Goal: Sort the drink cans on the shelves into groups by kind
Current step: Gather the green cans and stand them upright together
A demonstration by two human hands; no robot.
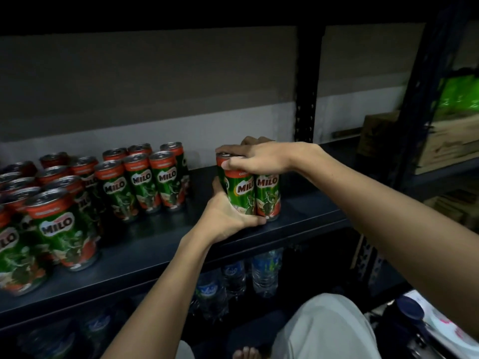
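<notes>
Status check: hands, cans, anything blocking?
Left hand grips cluster's base, right hand clamps tops. Milo can cluster upright on shelf. Main Milo group left, gap between.

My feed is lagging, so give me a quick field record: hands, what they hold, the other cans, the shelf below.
left hand: left hand cups the base of the held cans from the near side
right hand: right hand grips their tops from above
held cans: small cluster of Milo cans, upright on the dark shelf
other cans: larger group of Milo cans to the left, apart from the held ones
shelf below: water bottles
</notes>
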